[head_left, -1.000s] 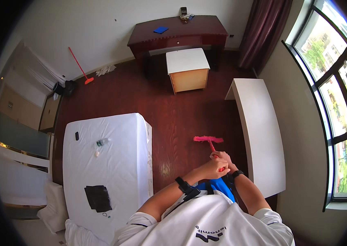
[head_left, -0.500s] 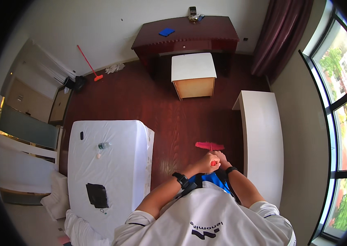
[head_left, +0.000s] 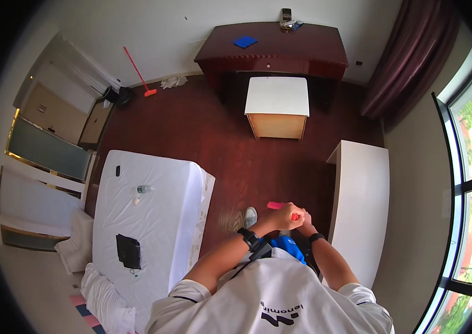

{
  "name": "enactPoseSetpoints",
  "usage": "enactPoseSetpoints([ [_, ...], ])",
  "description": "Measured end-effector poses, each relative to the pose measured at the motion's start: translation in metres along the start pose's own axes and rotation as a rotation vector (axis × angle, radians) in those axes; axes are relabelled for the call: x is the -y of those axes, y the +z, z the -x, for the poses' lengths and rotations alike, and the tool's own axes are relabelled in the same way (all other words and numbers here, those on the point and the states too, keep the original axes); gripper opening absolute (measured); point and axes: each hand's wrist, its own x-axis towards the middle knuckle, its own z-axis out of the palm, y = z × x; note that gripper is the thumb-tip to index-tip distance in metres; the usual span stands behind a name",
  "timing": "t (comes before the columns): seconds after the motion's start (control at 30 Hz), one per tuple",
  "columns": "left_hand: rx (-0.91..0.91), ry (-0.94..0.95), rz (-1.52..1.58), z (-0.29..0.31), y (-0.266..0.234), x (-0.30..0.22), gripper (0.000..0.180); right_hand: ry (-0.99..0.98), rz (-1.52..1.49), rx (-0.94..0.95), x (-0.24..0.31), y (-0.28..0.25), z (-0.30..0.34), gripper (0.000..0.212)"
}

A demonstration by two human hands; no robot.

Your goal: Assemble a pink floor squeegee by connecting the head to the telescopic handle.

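Shiny dark red floor (head_left: 213,119) is stretching beside the bed (head_left: 158,206), with a desk (head_left: 280,47) and a small cabinet (head_left: 277,97) standing past its far right corner, and a long white table (head_left: 363,200) standing across from its right side. To the right of the bed, a red stick (head_left: 295,217) with a pink head (head_left: 275,205) is being held. Less of the pink head is showing than a second ago, and a shoe (head_left: 251,216) is now peeking out between the hands and the bed. So the stick seems to be standing more upright, with its head working closer in. The left hand (head_left: 286,217) is making a tight fist on the stick, and the red tip is poking out. The right hand (head_left: 306,224) is curling round the stick too, right against the left, but some of its fingers are hiding.
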Motion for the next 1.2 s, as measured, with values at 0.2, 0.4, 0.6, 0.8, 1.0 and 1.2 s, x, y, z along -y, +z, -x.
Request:
enactPoseSetpoints([
  [0.2, -0.029, 0.072, 0.065, -0.017, -0.017, -0.003, 0.018, 0.04, -0.023, -0.083, 0.012, -0.019, -0.008, 0.026],
  [0.4, 0.164, 0.038, 0.161, -0.044, -0.059, 0.0, 0.018, -0.024, -0.264, -0.113, -0.025, -0.007, -0.035, 0.026],
  [0.6, 0.175, -0.043, 0.164, -0.047, -0.112, 0.024, 0.023, 0.052, 0.061, 0.113, 0.006, -0.016, -0.091, 0.025],
  [0.8, 0.02, -0.155, 0.236, -0.017, -0.157, 0.058, 0.021, 0.059, 0.237, 0.203, 0.078, -0.025, -0.136, 0.03],
  [1.0, -0.323, -0.092, 0.133, 0.044, -0.231, 0.085, 0.018, -0.35, 0.22, 0.167, 0.19, -0.02, -0.197, 0.02],
  [1.2, -0.446, -0.135, 0.036, 0.073, -0.278, 0.089, 0.024, -0.495, 0.324, 0.379, 0.24, 0.002, -0.265, 0.019],
])
